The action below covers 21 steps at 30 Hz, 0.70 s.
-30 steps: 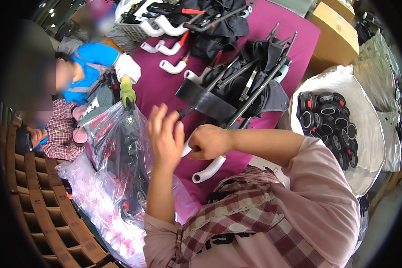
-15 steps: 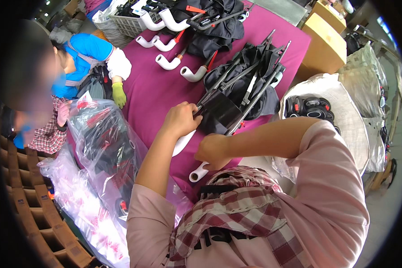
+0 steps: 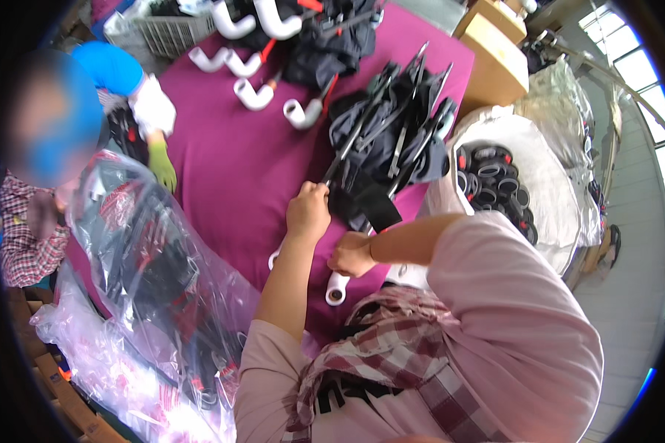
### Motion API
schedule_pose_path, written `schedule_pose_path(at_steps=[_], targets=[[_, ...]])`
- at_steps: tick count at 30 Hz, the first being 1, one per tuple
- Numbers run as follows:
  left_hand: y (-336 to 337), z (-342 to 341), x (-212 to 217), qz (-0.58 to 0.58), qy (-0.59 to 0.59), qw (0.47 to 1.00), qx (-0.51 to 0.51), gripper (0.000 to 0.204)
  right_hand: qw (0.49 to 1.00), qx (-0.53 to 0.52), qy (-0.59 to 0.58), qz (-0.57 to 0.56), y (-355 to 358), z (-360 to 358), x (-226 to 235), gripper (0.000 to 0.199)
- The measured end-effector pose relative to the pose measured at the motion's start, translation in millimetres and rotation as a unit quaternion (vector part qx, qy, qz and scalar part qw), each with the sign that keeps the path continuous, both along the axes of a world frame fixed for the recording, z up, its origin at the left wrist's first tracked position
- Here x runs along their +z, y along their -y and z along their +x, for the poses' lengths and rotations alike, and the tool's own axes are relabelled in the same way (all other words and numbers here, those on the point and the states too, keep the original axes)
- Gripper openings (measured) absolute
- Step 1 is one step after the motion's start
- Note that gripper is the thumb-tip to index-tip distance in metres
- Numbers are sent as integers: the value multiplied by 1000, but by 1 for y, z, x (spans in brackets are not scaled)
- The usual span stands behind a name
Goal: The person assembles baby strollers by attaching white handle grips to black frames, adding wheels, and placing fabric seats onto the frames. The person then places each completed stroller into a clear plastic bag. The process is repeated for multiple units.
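Observation:
A folded stroller (image 3: 388, 140) with dark fabric and metal tubes lies on the purple-covered table (image 3: 222, 148), its handle end toward me. My left hand (image 3: 308, 214) is closed around the left tube, above a white curved handle mostly hidden by my forearm. My right hand (image 3: 352, 255) is wrapped round the right side, just above the white handle (image 3: 336, 289), whose hollow end faces me. Between the two tubes, close to my hands, hangs a black fabric flap (image 3: 380, 207). Its right corner reaches past the right tube.
More strollers with white handles (image 3: 253, 94) lie at the far side. Clear plastic (image 3: 162, 244) covers other strollers at left, beside a co-worker's green-gloved hand (image 3: 162, 168). To the right stand a white sack (image 3: 550, 148) of black wheels (image 3: 491, 177) and a cardboard box (image 3: 491, 70).
The view has shifted, so the table sits further left. The black flap now extends to the right over the right tube. Both my hands remain closed on the stroller.

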<state>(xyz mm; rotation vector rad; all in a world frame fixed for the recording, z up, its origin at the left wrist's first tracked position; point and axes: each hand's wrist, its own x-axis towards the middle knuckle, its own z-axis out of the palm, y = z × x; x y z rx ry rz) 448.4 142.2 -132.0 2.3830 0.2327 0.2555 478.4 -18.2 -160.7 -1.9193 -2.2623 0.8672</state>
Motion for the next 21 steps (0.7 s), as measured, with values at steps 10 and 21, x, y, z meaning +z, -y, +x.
schedule_pose_path(at_steps=[10,21], targets=[[-26,12,30,-3,37,999,34,12,966,-225,119,40,-15,-23,55,20],[-8,3,30,-1,38,993,116,19,883,-199,-52,422,72,9,146,23]])
